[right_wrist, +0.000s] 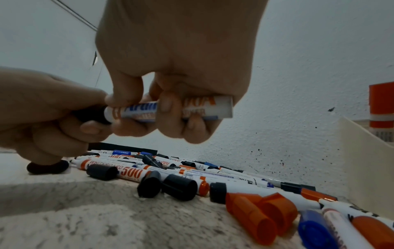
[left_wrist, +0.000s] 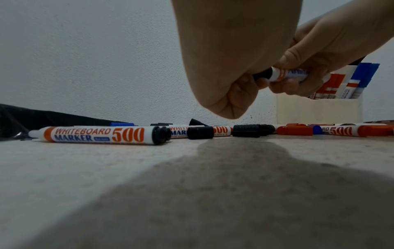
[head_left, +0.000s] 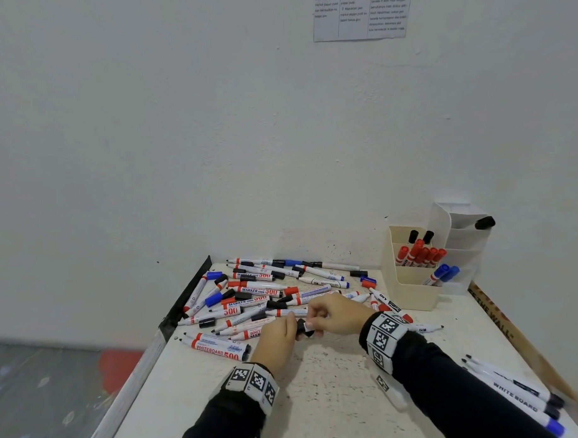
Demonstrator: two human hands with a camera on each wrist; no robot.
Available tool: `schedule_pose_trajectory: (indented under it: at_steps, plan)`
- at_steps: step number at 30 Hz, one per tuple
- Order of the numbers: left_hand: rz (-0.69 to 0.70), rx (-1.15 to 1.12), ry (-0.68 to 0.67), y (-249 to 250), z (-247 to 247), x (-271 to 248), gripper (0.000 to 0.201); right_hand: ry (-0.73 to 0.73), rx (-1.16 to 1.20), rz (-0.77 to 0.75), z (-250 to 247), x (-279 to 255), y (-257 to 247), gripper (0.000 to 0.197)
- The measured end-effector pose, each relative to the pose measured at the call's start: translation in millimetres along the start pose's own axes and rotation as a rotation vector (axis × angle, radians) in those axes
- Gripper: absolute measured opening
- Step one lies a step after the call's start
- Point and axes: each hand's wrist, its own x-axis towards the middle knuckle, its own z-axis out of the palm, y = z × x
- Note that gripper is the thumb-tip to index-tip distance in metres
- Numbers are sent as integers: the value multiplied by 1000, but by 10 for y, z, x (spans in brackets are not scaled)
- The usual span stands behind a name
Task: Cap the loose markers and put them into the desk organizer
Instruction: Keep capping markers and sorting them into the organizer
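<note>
My right hand [head_left: 330,315] [right_wrist: 170,111] grips a white marker [right_wrist: 162,109] [left_wrist: 287,75] with orange and blue print, held level a little above the table. My left hand [head_left: 278,337] [left_wrist: 245,87] holds a black cap [right_wrist: 91,114] [head_left: 304,328] [left_wrist: 263,75] that meets the marker's left end. A pile of loose markers and caps [head_left: 267,295] [right_wrist: 192,176] lies just behind both hands. The cream desk organizer [head_left: 411,280] [left_wrist: 319,109] stands at the back right with red, black and blue capped markers in it.
A white organizer [head_left: 458,239] stands behind the cream one against the wall. Three markers [head_left: 516,391] lie at the table's right front. A black strip [head_left: 188,294] runs along the table's left edge. A printed sheet [head_left: 360,13] hangs on the wall.
</note>
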Motion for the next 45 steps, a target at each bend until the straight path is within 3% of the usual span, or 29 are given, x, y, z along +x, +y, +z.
schedule_pose_trajectory:
  at_steps: [3, 10, 16, 24, 29, 31, 34, 37, 41, 45]
  plan:
    - [-28, -19, 15, -49, 31, 31, 43, 29, -53, -34, 6, -18, -21, 15]
    - [-51, 90, 11, -57, 26, 69, 36, 135, -117, -63, 24, -36, -106, 13]
    - [-10, 83, 47, -52, 7, 62, 38, 77, -80, -67, -1, -32, -161, 12]
    - [-51, -133, 95, -45, 38, 28, 42, 33, -29, -89, -2, -5, -93, 20]
    - [-69, -214, 96, -11, -8, 20, 39, -11, -35, -64, -46, 50, -96, 5]
    - [-87, -278, 71, 0, -56, 26, 33, -5, -93, -37, -81, 79, -90, 19]
    - [-196, -312, 128, -71, -212, 51, 25, 112, -231, 42, -175, 107, -77, 28]
    - [-434, -82, 157, -220, -512, 20, 25, 386, -361, 121, -361, 108, 13, 28]
    - [-615, 302, 115, -501, -838, -82, 33, 710, -91, 89, -687, 45, 107, 27]
    - [-659, 527, 57, -665, -911, -174, 38, 937, 56, 68, -1001, -135, 199, 41]
